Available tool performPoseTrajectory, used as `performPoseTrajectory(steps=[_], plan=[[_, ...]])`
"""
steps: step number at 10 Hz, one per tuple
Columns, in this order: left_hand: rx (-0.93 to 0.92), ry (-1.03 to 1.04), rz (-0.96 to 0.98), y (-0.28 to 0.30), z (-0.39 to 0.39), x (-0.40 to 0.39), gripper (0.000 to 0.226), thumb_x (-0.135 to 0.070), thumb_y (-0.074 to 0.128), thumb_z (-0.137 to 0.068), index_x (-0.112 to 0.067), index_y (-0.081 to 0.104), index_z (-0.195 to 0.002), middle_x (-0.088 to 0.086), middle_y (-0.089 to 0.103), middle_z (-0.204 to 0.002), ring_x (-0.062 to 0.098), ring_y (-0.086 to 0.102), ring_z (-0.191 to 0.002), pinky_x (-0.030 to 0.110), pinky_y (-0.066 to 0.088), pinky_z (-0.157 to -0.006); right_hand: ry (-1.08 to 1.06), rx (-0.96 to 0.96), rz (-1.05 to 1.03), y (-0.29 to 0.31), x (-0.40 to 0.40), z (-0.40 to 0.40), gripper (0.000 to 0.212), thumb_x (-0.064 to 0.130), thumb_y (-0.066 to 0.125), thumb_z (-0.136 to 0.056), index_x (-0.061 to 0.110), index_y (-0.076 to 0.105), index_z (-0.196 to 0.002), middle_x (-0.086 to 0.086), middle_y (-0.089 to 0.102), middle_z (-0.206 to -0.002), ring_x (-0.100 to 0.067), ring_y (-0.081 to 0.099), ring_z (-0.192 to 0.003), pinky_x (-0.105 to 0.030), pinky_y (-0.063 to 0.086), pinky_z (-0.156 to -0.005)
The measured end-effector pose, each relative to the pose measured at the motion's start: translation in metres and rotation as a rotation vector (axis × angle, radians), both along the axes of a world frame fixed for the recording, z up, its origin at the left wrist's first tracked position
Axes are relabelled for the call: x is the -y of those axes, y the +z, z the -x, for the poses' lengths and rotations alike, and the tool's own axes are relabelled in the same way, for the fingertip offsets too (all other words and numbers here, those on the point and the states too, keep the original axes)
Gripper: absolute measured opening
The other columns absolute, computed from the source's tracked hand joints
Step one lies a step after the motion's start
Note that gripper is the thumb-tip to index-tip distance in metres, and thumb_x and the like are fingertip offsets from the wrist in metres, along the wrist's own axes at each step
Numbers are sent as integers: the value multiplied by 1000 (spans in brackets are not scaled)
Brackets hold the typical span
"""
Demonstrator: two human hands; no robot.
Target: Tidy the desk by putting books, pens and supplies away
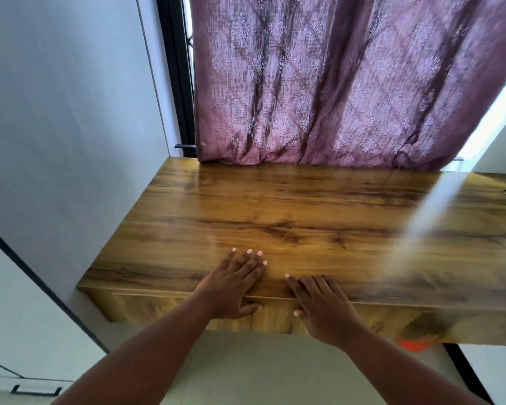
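A glossy surface (304,206) of golden-brown wood grain with dark streaks and a knot-like swirl near its front edge. Behind its back edge hangs a mauve-pink curtain (348,83) with a pale floral lattice pattern. White wall panels (56,112) trimmed in black flank its left edge; something orange (415,344) shows below the front-right.

Both hands on desk (304,206) front edge; curtain (348,83) behind desk.
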State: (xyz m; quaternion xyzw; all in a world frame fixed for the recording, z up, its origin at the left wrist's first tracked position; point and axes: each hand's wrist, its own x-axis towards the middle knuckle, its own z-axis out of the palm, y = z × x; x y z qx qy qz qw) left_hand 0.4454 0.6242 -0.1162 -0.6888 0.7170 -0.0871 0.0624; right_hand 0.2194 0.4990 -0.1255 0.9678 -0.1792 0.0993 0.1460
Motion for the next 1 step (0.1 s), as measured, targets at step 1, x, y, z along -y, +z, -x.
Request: performPoseTrajectory(steps=[1], plan=[[-62,1,-78,3,-1,0,90,-70,27,-85,-16,0,-153,9,0,-161,28,-1,-148,46,-5,-118,-3,-87,-17,6,12,0,81,64,54,-71,19,43,-138,-7,56,-127,-29,56,-114,-45,48,-95]])
